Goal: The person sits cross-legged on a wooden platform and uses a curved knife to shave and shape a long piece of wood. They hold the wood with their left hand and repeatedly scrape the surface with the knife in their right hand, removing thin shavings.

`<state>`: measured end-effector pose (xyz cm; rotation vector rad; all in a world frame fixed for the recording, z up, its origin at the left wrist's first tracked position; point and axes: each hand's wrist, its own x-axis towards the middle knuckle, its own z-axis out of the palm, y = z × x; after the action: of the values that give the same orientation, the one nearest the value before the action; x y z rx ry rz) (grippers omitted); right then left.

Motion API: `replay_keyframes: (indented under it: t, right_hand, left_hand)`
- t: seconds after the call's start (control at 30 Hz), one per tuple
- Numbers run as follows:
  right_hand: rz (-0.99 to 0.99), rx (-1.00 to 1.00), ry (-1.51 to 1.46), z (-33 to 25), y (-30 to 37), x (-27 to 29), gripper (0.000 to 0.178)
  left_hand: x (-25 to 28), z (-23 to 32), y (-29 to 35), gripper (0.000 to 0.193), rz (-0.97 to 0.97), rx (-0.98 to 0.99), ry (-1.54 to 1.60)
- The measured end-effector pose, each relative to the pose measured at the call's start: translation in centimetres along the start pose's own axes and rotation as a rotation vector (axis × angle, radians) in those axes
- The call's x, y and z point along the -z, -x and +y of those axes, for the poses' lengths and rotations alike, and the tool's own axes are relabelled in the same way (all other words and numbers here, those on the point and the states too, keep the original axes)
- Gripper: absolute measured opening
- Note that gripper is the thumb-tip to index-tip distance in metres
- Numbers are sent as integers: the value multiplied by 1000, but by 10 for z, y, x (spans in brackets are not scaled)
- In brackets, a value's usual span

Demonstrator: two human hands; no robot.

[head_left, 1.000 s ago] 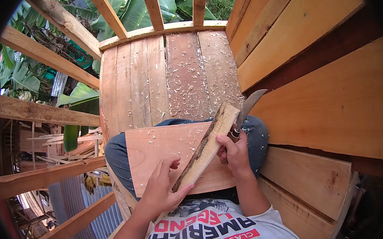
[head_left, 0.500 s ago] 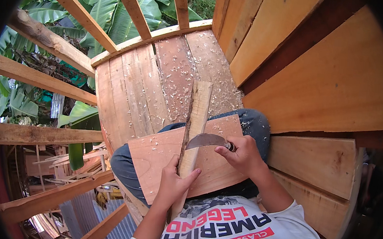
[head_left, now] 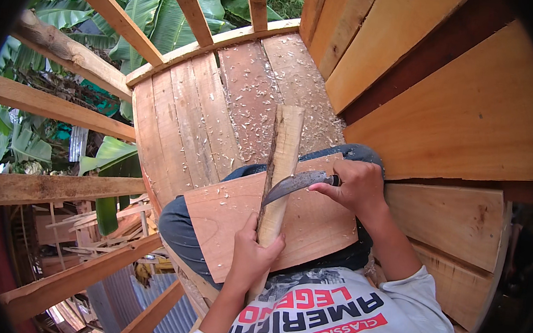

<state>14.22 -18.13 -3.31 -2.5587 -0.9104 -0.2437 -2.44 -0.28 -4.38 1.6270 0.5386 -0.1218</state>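
My left hand (head_left: 255, 251) is wrapped round the lower part of a long, pale strip of wood (head_left: 287, 144) with dark bark along its left edge. The strip points away from me, its near end against my shirt. In my right hand (head_left: 359, 185) is a curved knife (head_left: 296, 184) with a dark handle, mostly hidden by the fingers. Its blade lies across the strip, above my left hand, with the tip at the bark edge. Under the strip a flat reddish board (head_left: 212, 215) rests across my lap, with a few shavings on it.
Wood shavings (head_left: 250, 96) are scattered over the plank floor (head_left: 176, 115). A slatted wooden railing (head_left: 58, 186) runs along the left, with banana leaves (head_left: 144, 6) beyond it. A plank wall (head_left: 458, 113) stands close on my right.
The knife has tilted, its tip now pointing down and left with the handle raised. My right hand has moved up and right; the strip and left hand have shifted slightly right.
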Motion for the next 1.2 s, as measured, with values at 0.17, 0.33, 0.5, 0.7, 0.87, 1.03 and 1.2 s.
replay_keyframes:
  t: [0.17, 0.33, 0.5, 0.7, 0.87, 1.03, 1.2]
  right_hand:
    - [40, -57, 114, 6, -11, 7, 63]
    - [13, -102, 3, -13, -7, 6, 63]
    - [-59, 130, 11, -29, 1, 1, 62]
    - [-58, 130, -56, -39, 2, 0, 59]
    - [-10, -11, 38, -9, -20, 1, 57]
    - [-158, 143, -56, -33, -2, -2, 54]
    - [-145, -47, -241, -39, -3, -5, 53]
  left_hand:
    - [6, 6, 3, 37, -10, 29, -35]
    - [9, 5, 7, 34, 17, 48, 79]
    - [8, 2, 6, 37, 21, 17, 98]
    - [9, -7, 4, 37, 62, -53, 94]
    - [9, 3, 1, 30, 73, -28, -13]
    - [10, -7, 1, 31, 92, -89, 55]
    - [6, -4, -3, 31, 85, -107, 24]
